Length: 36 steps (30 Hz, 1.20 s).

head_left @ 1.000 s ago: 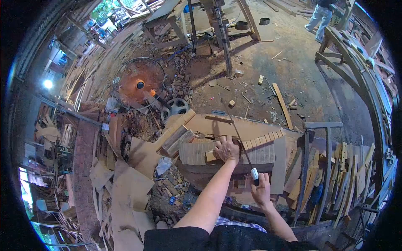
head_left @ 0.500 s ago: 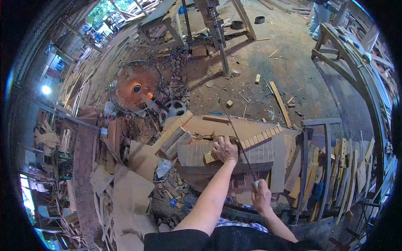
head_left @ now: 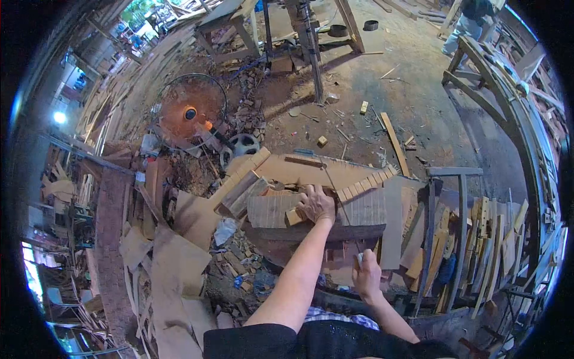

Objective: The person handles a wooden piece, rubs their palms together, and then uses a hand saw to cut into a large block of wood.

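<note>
My left hand (head_left: 317,205) presses down with curled fingers on a light wooden strip. Its near end (head_left: 294,216) shows left of the hand; a row of evenly cut segments (head_left: 368,183) shows to the right and looks like the same piece. Beneath lies a thick grey timber block (head_left: 269,213). In my closed right hand (head_left: 367,279) is the pale handle of a long, thin saw, seen edge-on. Its blade (head_left: 345,216) crosses the strip just right of my left fingers; its teeth are too fine to make out.
Another segmented strip (head_left: 246,172) leans beside a grey board at left. An orange-centred fan (head_left: 190,113) stands on the littered floor ahead. Wooden pieces (head_left: 439,251) are stacked behind a frame at right. A person (head_left: 469,30) stands near the far right bench (head_left: 478,99).
My right hand and the saw have moved slightly back toward me. My left hand keeps its place on the strip. The whole view has shifted a little.
</note>
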Each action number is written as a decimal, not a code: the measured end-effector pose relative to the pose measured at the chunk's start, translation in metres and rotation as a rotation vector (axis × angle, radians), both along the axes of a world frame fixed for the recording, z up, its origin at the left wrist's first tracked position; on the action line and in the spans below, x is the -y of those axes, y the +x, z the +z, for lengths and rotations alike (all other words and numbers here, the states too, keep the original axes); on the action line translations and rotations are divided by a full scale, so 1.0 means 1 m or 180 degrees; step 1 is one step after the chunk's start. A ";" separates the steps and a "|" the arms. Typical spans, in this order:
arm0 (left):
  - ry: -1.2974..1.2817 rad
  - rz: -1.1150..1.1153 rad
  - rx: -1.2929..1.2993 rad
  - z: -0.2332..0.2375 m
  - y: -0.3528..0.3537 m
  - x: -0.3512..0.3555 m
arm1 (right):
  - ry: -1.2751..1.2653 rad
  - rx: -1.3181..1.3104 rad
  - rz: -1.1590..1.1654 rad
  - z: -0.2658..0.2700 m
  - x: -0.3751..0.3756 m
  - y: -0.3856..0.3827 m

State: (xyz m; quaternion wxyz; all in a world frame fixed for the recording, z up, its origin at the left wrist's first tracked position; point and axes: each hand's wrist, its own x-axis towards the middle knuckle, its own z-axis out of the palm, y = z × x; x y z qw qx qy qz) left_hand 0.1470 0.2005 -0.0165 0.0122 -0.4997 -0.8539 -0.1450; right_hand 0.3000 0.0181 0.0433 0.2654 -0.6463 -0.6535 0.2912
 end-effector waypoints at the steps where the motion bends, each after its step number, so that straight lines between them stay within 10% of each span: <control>1: -0.0097 0.0099 0.0025 -0.001 -0.001 -0.003 | 0.0083 0.0053 -0.0014 0.000 -0.004 -0.002; 36: -0.0193 -0.0035 -0.0052 -0.006 -0.003 -0.007 | 0.0157 -0.0269 0.0074 -0.012 -0.057 -0.014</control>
